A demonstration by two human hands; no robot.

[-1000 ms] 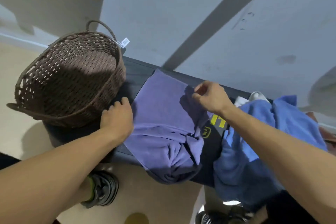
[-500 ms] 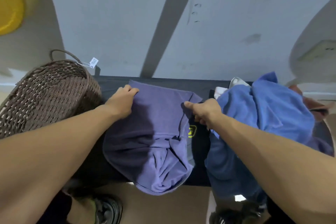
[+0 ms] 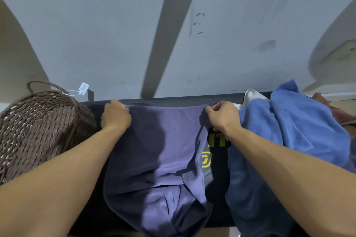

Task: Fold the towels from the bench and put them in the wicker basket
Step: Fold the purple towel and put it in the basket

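— Both hands were moved up to the towel's [image 3: 154, 140] far corners on the surface [image 3: 173, 100].
— Left hand [image 3: 115, 115] and right hand [image 3: 223, 117] are pinched on it. Soft, floppy; corners are best held.

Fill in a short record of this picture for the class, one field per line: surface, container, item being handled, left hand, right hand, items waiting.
surface: black bench against a grey wall
container: wicker basket at the bench's left end, paper tag on its handle
item being handled: purple towel spread over the bench, near end hanging bunched over the front edge
left hand: grips the towel's far left corner
right hand: pinches the towel's far right corner
items waiting: blue towel heaped at right, a white cloth behind it
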